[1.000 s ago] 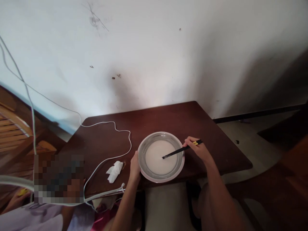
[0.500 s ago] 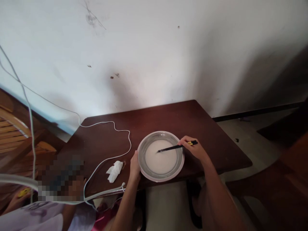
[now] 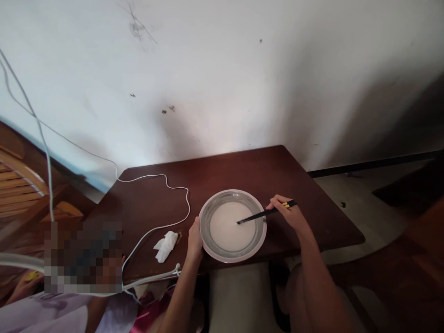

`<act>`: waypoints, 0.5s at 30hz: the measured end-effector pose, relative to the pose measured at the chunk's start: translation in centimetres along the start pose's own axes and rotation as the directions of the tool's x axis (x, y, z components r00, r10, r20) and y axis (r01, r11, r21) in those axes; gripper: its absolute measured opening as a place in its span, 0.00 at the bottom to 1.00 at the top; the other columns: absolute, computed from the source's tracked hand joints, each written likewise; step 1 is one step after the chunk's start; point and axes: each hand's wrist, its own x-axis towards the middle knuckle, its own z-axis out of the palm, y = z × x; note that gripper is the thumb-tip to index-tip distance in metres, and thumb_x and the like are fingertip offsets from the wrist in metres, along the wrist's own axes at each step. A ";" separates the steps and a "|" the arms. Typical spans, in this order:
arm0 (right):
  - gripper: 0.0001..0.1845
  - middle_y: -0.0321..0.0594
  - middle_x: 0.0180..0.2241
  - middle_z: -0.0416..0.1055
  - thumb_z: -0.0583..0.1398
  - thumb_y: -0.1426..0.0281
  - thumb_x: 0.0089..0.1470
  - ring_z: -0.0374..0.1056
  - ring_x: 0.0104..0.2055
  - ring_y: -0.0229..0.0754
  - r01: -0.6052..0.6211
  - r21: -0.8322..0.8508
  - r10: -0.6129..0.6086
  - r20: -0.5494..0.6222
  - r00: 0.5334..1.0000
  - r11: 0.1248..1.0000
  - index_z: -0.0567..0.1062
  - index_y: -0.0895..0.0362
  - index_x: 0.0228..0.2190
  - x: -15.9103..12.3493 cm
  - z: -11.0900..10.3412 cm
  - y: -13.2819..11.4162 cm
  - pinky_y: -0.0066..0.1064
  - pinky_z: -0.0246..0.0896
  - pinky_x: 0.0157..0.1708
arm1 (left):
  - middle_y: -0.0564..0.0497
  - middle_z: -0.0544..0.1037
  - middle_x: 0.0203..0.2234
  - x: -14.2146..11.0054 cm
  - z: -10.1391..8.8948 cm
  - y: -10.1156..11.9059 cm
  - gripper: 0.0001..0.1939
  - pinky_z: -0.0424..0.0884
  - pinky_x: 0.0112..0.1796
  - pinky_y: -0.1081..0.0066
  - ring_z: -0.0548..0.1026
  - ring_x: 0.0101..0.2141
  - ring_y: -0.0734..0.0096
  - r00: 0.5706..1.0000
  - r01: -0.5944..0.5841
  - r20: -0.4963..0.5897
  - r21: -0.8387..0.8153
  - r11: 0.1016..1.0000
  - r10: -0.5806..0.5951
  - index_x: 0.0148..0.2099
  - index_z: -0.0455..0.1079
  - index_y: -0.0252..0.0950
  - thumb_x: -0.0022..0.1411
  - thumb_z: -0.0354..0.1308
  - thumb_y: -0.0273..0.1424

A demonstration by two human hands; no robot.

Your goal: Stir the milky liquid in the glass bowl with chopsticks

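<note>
A round metal basin stands near the front edge of the dark wooden table. Inside it lies a pale, milky liquid or batter. My left hand grips the basin's left rim, its fingers partly hidden behind the wall. Black chopsticks with yellow bands are pinched in my right hand, which hovers just beyond the basin's right rim. Their tips reach over the middle of the basin, at the surface of the mixture.
The table stands against a white wall. A crumpled white tissue lies left of the basin. A white cable loops across the table's left side. Another person sits at the lower left, beside a wooden chair.
My right hand and the chopsticks have shifted right, their tips moving from left of centre to about the middle of the basin. My left hand stays on the rim.
</note>
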 end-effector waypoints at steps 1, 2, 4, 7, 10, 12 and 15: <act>0.19 0.38 0.26 0.78 0.60 0.58 0.61 0.73 0.32 0.46 -0.006 0.012 0.005 0.039 0.999 1.000 0.79 0.52 0.23 0.0 0.0 -0.1 0.36 0.66 0.38 | 0.39 0.83 0.39 0.0 0.0 0.1 0.29 0.70 0.49 0.58 0.76 0.43 0.53 1.000 0.000 -0.003 0.008 1.000 0.000 0.36 0.78 0.34 0.55 0.57 0.57; 0.18 0.39 0.26 0.78 0.60 0.58 0.61 0.74 0.33 0.46 -0.009 0.024 0.007 0.085 0.996 1.000 0.79 0.52 0.23 0.0 0.1 -0.1 0.36 0.66 0.38 | 0.39 0.83 0.39 0.0 0.0 0.2 0.29 0.70 0.49 0.59 0.76 0.43 0.53 1.000 0.005 -0.010 0.016 1.000 -0.005 0.36 0.78 0.34 0.55 0.57 0.56; 0.15 0.39 0.29 0.80 0.61 0.58 0.59 0.75 0.35 0.47 -0.006 0.039 0.001 0.144 0.990 0.999 0.80 0.52 0.25 -0.1 0.3 -0.3 0.36 0.67 0.39 | 0.39 0.83 0.38 -0.1 0.0 0.2 0.28 0.70 0.49 0.59 0.76 0.43 0.53 1.000 0.023 -0.022 0.032 0.999 -0.022 0.36 0.78 0.34 0.57 0.56 0.55; 0.14 0.39 0.30 0.80 0.62 0.59 0.58 0.75 0.36 0.47 0.007 0.015 -0.008 0.071 0.997 1.000 0.80 0.52 0.26 0.0 0.1 -0.4 0.37 0.66 0.39 | 0.40 0.83 0.39 -0.1 0.1 0.2 0.26 0.70 0.50 0.58 0.77 0.43 0.53 0.999 0.039 -0.020 0.040 0.998 -0.039 0.36 0.78 0.34 0.61 0.54 0.52; 0.18 0.39 0.27 0.78 0.60 0.57 0.60 0.74 0.33 0.47 -0.007 -0.004 0.007 0.000 1.000 1.000 0.78 0.52 0.23 0.0 -0.3 -0.4 0.37 0.66 0.39 | 0.41 0.83 0.40 -0.3 0.1 0.2 0.24 0.70 0.51 0.59 0.78 0.44 0.54 1.000 0.026 -0.007 0.039 0.999 -0.026 0.37 0.78 0.34 0.64 0.52 0.49; 0.18 0.39 0.26 0.78 0.60 0.57 0.60 0.74 0.33 0.47 -0.019 0.010 0.018 0.056 0.998 1.000 0.79 0.51 0.23 0.0 -0.3 -0.4 0.37 0.66 0.38 | 0.41 0.83 0.40 -0.3 0.2 0.2 0.24 0.71 0.51 0.61 0.78 0.45 0.55 1.000 0.030 -0.006 0.051 0.998 -0.030 0.38 0.78 0.34 0.65 0.52 0.49; 0.15 0.39 0.29 0.80 0.62 0.58 0.58 0.75 0.35 0.47 -0.020 0.026 0.016 0.142 0.990 0.999 0.80 0.51 0.25 0.0 0.3 -0.5 0.37 0.66 0.39 | 0.41 0.83 0.39 -0.3 0.1 0.2 0.24 0.72 0.49 0.62 0.79 0.44 0.56 0.999 0.015 -0.031 0.070 0.997 -0.013 0.39 0.78 0.34 0.65 0.52 0.50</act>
